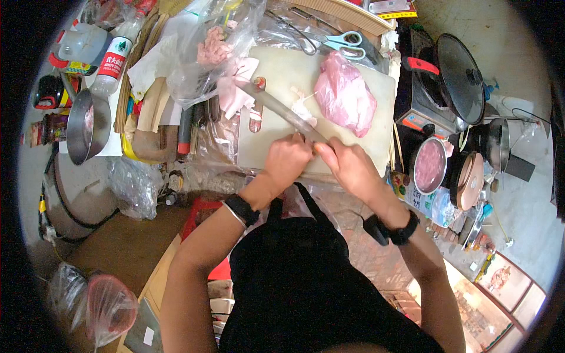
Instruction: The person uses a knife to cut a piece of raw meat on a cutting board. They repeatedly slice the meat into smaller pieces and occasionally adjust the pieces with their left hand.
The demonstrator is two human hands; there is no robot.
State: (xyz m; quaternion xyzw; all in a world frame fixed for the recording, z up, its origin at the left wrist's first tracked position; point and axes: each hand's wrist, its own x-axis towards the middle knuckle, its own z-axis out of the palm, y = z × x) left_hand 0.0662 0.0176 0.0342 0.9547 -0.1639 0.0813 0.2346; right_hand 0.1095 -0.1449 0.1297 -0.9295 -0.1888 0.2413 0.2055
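Observation:
A long knife (287, 112) slants across the left part of a pale cutting board (273, 154), its far end over a pale pink, limp sheet (238, 88) that could be skin or paper. My right hand (353, 165) is closed around the knife's near end. Close beside it my left hand (289, 159) is curled at the near part of the knife; whether it grips anything is hidden. A large lump of raw pink meat (344, 95) lies on the board's right half. Small whitish scraps (302, 108) sit between the meat and the blade.
Behind the board lie light-blue-handled scissors (348, 44). A clear plastic bag (185, 84) and pink meat pieces (216, 46) are at the upper left. A metal bowl (88, 128) and water bottle (112, 61) stand left. Rightward are a lidded black pan (459, 79) and a pot of pinkish contents (427, 165).

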